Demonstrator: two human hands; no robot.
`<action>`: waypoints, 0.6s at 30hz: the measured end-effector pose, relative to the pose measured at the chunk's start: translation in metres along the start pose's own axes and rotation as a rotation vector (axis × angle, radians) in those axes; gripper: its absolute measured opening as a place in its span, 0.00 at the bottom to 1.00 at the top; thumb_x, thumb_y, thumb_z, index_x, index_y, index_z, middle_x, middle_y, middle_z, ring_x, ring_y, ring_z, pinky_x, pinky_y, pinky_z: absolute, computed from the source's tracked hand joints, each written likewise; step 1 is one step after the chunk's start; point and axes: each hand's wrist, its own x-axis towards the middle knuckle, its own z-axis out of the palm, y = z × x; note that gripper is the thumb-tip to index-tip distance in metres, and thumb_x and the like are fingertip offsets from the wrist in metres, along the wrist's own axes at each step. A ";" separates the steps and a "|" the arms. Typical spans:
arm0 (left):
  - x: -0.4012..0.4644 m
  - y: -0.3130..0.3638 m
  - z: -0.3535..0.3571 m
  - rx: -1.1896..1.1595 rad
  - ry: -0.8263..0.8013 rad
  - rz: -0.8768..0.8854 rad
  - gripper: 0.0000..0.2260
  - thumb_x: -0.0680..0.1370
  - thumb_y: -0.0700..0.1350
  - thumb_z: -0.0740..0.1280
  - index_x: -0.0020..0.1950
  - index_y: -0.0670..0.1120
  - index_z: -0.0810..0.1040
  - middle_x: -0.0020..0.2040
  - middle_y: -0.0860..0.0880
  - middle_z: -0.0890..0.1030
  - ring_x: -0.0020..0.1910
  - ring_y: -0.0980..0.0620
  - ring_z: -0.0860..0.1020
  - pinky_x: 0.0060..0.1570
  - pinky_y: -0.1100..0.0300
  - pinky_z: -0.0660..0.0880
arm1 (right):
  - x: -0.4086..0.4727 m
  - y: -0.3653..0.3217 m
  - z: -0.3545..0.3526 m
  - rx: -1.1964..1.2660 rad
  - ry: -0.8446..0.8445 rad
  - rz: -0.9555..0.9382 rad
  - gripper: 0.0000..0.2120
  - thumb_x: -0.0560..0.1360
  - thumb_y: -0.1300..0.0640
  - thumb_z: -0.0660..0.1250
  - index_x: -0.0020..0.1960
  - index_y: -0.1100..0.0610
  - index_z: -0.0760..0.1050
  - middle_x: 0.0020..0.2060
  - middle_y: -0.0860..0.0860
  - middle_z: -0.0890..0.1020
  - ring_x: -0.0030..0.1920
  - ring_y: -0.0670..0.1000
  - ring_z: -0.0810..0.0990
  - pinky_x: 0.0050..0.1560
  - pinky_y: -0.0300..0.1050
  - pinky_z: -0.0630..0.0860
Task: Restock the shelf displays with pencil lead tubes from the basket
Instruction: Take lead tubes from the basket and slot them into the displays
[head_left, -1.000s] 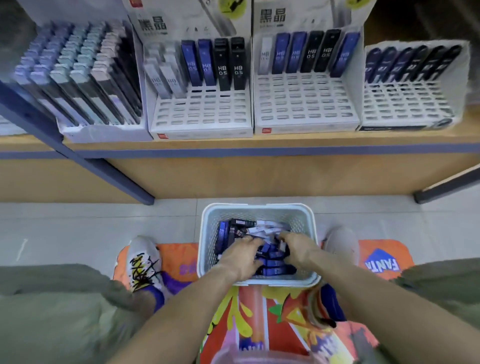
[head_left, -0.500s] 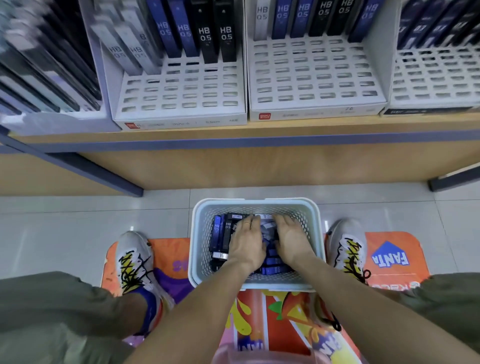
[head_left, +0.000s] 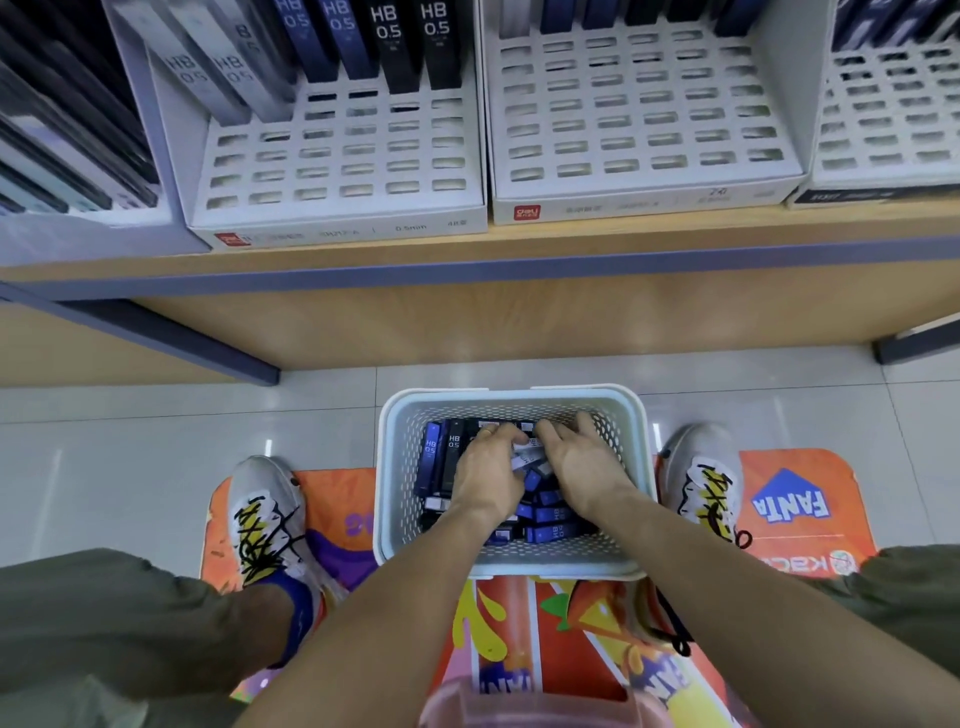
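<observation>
Head view | left hand (head_left: 485, 475) and right hand (head_left: 576, 460) are reaching into the basket (head_left: 395, 499), fingers curling among the lead tubes (head_left: 550, 514), probably gathering a batch | whether either is gripping any is hidden | display trays (head_left: 343, 156) are waiting above, mostly unfilled, tops cut off

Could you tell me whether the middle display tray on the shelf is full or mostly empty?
Mostly empty: the middle display tray shows bare slots; tubes only at its back.
</observation>
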 end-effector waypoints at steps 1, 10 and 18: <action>0.000 -0.001 0.001 -0.041 0.004 -0.006 0.19 0.75 0.34 0.72 0.63 0.49 0.79 0.61 0.49 0.80 0.59 0.49 0.79 0.60 0.57 0.76 | 0.003 0.000 0.000 -0.010 -0.010 -0.016 0.28 0.73 0.69 0.65 0.70 0.59 0.63 0.62 0.55 0.77 0.65 0.60 0.67 0.72 0.48 0.62; -0.005 -0.005 0.001 -0.705 0.095 -0.222 0.21 0.73 0.34 0.76 0.60 0.53 0.76 0.53 0.53 0.81 0.47 0.54 0.81 0.47 0.69 0.77 | 0.009 0.004 0.002 0.024 -0.067 -0.065 0.18 0.79 0.63 0.64 0.68 0.57 0.70 0.64 0.55 0.76 0.64 0.58 0.72 0.69 0.46 0.65; -0.028 0.003 -0.013 -0.810 0.029 -0.276 0.29 0.74 0.34 0.74 0.73 0.47 0.70 0.59 0.52 0.79 0.59 0.55 0.79 0.60 0.65 0.76 | -0.011 -0.008 -0.041 0.383 -0.002 0.071 0.10 0.80 0.56 0.66 0.59 0.59 0.71 0.57 0.56 0.78 0.58 0.58 0.77 0.58 0.46 0.70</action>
